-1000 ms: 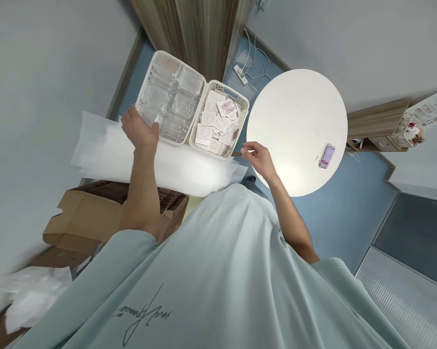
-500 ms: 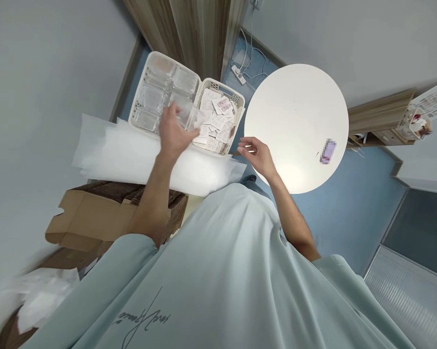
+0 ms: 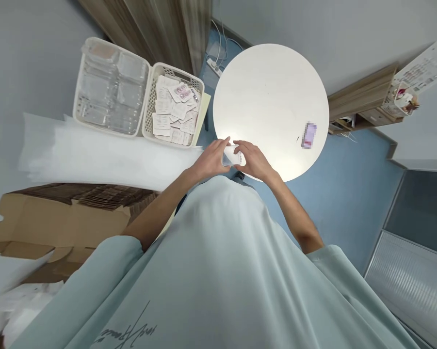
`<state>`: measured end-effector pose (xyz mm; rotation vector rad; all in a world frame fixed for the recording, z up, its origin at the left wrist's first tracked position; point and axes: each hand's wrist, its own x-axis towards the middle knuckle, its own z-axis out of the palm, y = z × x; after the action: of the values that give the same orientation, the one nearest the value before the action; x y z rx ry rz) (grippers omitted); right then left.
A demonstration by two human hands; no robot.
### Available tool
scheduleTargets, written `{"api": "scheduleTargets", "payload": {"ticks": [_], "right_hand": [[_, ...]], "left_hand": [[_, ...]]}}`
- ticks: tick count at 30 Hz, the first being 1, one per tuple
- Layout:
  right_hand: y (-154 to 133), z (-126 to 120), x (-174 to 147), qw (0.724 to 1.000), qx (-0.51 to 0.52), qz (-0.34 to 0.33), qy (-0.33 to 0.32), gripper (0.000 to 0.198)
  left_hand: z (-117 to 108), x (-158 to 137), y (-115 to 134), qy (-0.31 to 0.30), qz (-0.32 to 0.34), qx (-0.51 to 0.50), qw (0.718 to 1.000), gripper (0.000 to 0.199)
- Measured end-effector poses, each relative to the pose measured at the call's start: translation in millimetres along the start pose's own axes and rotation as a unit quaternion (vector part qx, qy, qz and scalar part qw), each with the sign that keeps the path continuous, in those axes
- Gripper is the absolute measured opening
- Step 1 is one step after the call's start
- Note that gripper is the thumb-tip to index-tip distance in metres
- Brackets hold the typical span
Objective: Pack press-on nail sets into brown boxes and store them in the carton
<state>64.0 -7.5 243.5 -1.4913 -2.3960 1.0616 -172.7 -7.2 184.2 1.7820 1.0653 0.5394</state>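
We hold a small clear container (image 3: 230,157) between both hands, in front of our shirt (image 3: 225,252) and, as seen from above, at the near edge of the round white table (image 3: 272,97). Our left hand (image 3: 213,160) is clamped on its left side, fingertips along the far edge and thumb toward us; our right hand (image 3: 255,161) is clamped on its right side, fingers bent over that end. So each grip is closed on the same piece.

Its long axis seems to run crosswise, from hand to hand, though our fingers cover both ends. Faint print shows by the right fingers; we cannot read it, nor tell whether a card lies inside or against the clear wall. Whether the container touches the table is also unclear to us.

On our left, clear boxes (image 3: 114,92) fill one basket (image 3: 76,94), and printed cards (image 3: 170,110) another. An object on the table (image 3: 309,134) is blurred into purple squares, and the frame cuts off the brown carton (image 3: 58,223).
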Motion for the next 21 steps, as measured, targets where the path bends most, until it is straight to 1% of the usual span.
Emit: {"api": "scheduleTargets", "payload": {"ticks": [4,6,9,11,14,18,21], "right_hand": [[30.5,-11.2,-32.5,1.000,0.017,-0.006,-0.017,0.041],[47.3,-17.9,-48.1,0.999,0.051,-0.002,-0.003,0.041],[73.5,-27.9,-71.8,0.990,0.133,0.012,0.035,0.042],[90.3,-33.4,-87.3,0.979,0.194,0.021,0.054,0.044],[112.8,-38.4,-107.9,0.958,0.278,0.024,0.071,0.047],[136.2,-39.6,-127.8,0.928,0.360,0.035,0.088,0.052],[149.0,-37.9,-137.2,0.908,0.405,0.047,0.092,0.058]], "left_hand": [[35.8,10.6,22.2,-0.021,0.009,-0.027,0.999,0.114],[50.8,15.3,32.4,-0.015,0.003,-0.056,0.998,0.119],[71.2,21.8,46.2,0.015,-0.016,-0.127,0.992,0.125],[84.5,26.7,54.8,0.032,-0.031,-0.178,0.983,0.126],[105.4,35.6,67.3,0.041,-0.047,-0.231,0.971,0.124],[135.6,48.0,80.3,0.049,-0.049,-0.275,0.959,0.119],[156.5,53.7,86.3,0.068,-0.051,-0.292,0.953,0.115]]}}
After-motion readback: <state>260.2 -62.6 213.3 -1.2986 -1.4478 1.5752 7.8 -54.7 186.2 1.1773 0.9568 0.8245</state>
